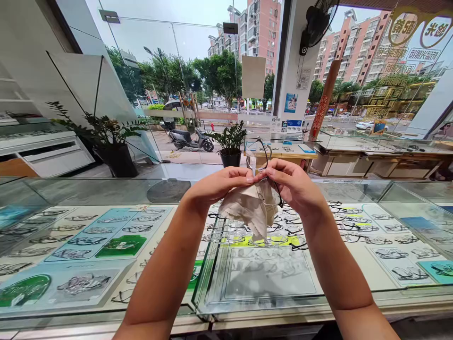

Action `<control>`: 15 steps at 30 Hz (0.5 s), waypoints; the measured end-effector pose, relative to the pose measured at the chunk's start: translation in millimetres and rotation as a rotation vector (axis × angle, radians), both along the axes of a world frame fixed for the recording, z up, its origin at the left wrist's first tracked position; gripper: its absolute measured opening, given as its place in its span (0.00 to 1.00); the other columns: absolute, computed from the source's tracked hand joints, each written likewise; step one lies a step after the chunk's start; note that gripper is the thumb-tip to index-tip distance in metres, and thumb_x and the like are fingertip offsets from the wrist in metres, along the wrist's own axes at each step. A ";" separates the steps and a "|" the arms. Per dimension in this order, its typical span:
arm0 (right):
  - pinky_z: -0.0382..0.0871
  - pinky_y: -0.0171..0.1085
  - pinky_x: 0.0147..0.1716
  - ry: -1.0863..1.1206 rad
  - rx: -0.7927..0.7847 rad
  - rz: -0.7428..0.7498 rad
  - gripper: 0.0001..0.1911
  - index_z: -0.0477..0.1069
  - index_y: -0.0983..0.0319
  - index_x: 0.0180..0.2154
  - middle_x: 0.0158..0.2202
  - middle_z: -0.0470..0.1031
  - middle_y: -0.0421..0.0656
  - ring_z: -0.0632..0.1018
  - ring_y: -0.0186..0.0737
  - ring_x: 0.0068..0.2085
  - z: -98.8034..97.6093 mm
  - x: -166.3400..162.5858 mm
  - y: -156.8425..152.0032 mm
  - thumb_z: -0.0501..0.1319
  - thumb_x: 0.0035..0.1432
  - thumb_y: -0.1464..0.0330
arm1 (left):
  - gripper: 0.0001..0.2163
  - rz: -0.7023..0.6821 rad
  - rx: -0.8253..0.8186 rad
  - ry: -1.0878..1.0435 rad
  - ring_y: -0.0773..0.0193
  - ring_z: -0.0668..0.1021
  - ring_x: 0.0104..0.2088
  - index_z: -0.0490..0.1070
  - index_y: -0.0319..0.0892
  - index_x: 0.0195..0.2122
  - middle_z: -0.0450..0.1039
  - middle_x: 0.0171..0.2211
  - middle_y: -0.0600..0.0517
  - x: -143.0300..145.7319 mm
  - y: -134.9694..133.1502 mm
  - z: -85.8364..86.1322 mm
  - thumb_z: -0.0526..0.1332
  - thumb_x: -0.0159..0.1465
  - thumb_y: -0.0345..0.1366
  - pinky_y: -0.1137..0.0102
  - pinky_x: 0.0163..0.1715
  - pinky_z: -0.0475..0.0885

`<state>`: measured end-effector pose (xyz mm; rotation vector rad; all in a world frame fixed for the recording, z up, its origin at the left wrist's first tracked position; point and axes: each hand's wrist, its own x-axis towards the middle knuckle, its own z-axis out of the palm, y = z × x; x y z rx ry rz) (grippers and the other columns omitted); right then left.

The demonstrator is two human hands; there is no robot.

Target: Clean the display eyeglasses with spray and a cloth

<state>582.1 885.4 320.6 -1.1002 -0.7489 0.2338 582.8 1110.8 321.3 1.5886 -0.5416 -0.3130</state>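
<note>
A pair of eyeglasses with thin rims and dark temples is held up before me, above the glass counter. At its middle my right hand pinches the frame between thumb and fingers. A pale cleaning cloth hangs below my fingers, partly behind a lens. My left hand is closed in a pinch on the cloth, its fingertips close to the glasses' bridge. Whether the left fingers also grip the frame is hidden.
Beneath my hands runs a glass display counter with rows of eyeglasses inside. Green and blue trays lie in its left part. Beyond it stand a potted plant, another display case and glass doors. A fan hangs upper right.
</note>
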 end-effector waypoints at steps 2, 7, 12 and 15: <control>0.75 0.34 0.44 0.010 -0.004 0.005 0.15 0.82 0.57 0.33 0.34 0.84 0.39 0.81 0.36 0.39 -0.1 0.2 0.2 0.82 0.53 0.57 | 0.19 -0.002 -0.041 0.011 0.70 0.64 0.24 0.70 0.41 0.29 0.61 0.26 0.55 -0.4 -1.5 1.7 0.77 0.57 0.47 0.74 0.22 0.59; 0.76 0.35 0.46 0.013 -0.015 -0.002 0.14 0.82 0.57 0.33 0.36 0.84 0.41 0.80 0.36 0.39 1.0 0.0 -1.8 0.81 0.55 0.57 | 0.19 0.041 -0.102 0.056 0.71 0.63 0.22 0.65 0.42 0.28 0.60 0.23 0.57 -2.9 -2.5 4.6 0.76 0.54 0.42 0.75 0.21 0.57; 0.78 0.37 0.48 0.035 -0.023 -0.007 0.16 0.81 0.57 0.32 0.35 0.84 0.40 0.81 0.37 0.41 4.6 -0.9 -2.4 0.82 0.53 0.57 | 0.17 0.081 -0.169 0.061 0.71 0.63 0.21 0.63 0.43 0.28 0.62 0.22 0.57 -12.5 -1.2 7.7 0.73 0.54 0.40 0.76 0.19 0.56; 0.78 0.36 0.45 0.063 -0.021 0.013 0.16 0.81 0.57 0.32 0.35 0.84 0.40 0.81 0.37 0.40 4.6 -0.1 -1.4 0.82 0.52 0.57 | 0.17 0.114 -0.216 0.056 0.71 0.64 0.22 0.63 0.43 0.29 0.63 0.23 0.57 -16.6 -0.4 8.8 0.73 0.56 0.40 0.77 0.20 0.57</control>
